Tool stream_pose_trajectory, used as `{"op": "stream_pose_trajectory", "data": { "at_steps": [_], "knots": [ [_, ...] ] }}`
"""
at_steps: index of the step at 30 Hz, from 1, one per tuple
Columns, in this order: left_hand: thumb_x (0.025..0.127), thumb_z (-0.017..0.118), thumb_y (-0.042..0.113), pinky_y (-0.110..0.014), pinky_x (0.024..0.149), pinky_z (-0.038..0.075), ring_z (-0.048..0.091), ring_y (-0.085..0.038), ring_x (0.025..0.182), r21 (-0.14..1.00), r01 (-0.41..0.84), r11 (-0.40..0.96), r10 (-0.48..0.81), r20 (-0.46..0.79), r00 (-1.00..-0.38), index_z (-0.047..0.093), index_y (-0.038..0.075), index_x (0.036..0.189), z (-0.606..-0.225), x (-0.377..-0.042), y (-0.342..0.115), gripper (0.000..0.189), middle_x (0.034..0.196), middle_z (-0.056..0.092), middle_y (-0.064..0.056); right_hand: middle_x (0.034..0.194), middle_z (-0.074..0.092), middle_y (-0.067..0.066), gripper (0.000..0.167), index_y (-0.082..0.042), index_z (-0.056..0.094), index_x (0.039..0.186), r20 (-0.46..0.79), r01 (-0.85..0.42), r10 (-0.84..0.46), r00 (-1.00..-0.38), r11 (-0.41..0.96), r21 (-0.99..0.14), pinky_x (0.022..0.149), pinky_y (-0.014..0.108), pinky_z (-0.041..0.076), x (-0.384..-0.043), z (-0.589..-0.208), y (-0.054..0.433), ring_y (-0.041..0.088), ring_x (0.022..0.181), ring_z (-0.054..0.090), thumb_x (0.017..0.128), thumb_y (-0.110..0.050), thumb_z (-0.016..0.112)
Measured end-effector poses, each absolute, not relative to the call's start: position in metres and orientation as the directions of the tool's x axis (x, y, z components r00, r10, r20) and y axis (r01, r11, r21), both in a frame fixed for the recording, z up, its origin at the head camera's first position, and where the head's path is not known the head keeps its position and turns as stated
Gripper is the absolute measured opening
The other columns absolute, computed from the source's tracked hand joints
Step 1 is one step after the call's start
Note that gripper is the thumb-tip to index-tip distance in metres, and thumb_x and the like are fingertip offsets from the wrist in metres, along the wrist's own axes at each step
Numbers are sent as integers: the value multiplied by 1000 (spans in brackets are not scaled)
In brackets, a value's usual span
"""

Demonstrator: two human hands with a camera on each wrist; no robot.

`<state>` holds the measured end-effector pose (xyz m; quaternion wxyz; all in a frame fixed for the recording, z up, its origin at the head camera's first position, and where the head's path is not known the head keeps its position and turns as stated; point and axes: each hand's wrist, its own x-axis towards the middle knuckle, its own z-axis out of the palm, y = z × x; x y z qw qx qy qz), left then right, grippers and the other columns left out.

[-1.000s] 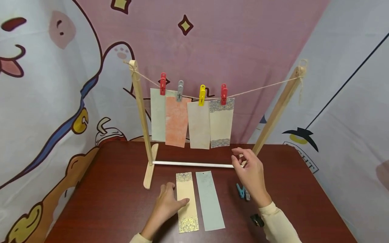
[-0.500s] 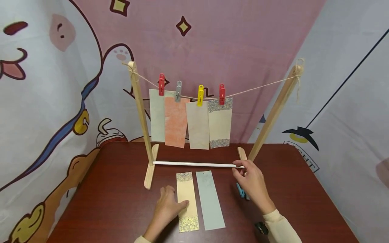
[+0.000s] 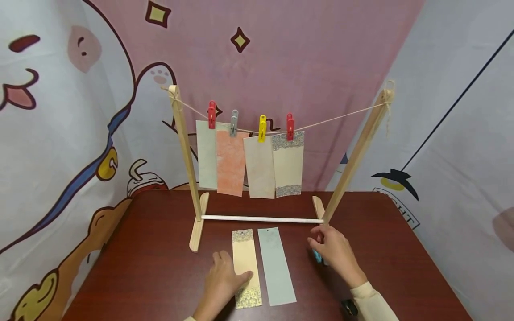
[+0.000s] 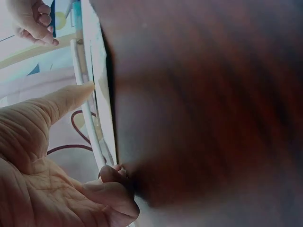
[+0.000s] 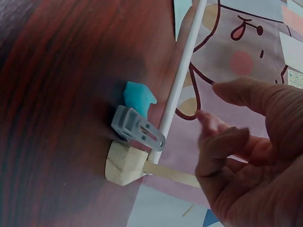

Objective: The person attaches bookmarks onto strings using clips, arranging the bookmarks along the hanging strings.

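My left hand rests beside a cream paper strip with patterned ends, its thumb stretched over the strip and its fingers at the left edge. In the left wrist view the thumb is straight, and the fingertips meet the table. Right of that strip lies a pale grey-blue strip. My right hand hovers above two clothespins, fingers loosely bent and holding nothing. A teal clothespin and a grey clothespin lie side by side under it, partly hidden in the head view.
Behind stands a wooden frame with a left post, a right post and a white rod. Several cards, including an orange card, hang from its twine by clothespins. The dark red table meets a printed cloth backdrop.
My right hand has come down from beside the right post to just over the clothespins. The left hand stays at the cream strip, barely shifting. The head view tilts slightly.
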<state>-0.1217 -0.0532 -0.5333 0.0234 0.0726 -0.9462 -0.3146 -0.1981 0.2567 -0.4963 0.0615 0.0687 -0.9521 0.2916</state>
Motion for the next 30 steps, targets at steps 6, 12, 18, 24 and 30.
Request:
{"op": "stream_pose_trajectory", "data": {
  "at_steps": [6, 12, 18, 24, 30],
  "knots": [
    [67, 106, 39, -47, 56, 57, 58, -30, 71, 559, -137, 818, -169, 5, -986, 54, -11, 109, -532, -128, -46, 83, 104, 51, -23, 97, 64, 9, 21, -6, 79, 103, 152, -162, -101, -983, 868, -469, 69, 51, 54, -197, -506, 257, 23, 77, 61, 90, -19, 89],
    [69, 105, 34, -52, 61, 59, 62, -35, 73, 563, -158, 811, -173, -28, -985, 59, -16, 109, -529, -129, -45, 79, 103, 53, -23, 100, 62, 13, 18, -7, 78, 100, 147, -148, -90, -985, 880, -452, 66, 51, 54, -197, -508, 258, 28, 74, 62, 89, -14, 90],
    [73, 102, 29, -60, 63, 57, 64, -40, 71, 553, -83, 829, -124, 37, -992, 63, -8, 93, -539, -129, -55, 58, 91, 55, -17, 99, 60, 11, 16, -10, 77, 96, 135, -151, -100, -986, 880, -451, 63, 50, 52, -199, -514, 258, 26, 72, 60, 88, -13, 91],
    [82, 96, 26, -43, 55, 41, 49, -22, 62, 632, -35, 774, -93, 59, -994, 47, 17, 75, -571, -130, -83, 50, 69, 46, 1, 95, 58, 7, 19, -11, 75, 95, 128, -157, -110, -986, 876, -455, 57, 47, 50, -199, -525, 257, 23, 65, 57, 87, -14, 92],
    [84, 94, 19, -30, 50, 36, 43, -10, 55, 760, 59, 647, -36, 109, -993, 45, 20, 79, -582, -132, -100, 49, 65, 45, 10, 87, 59, 6, 19, -12, 73, 90, 159, -168, -109, -981, 891, -422, 55, 50, 51, -199, -529, 257, 27, 63, 60, 84, -8, 92]
  ]
}}
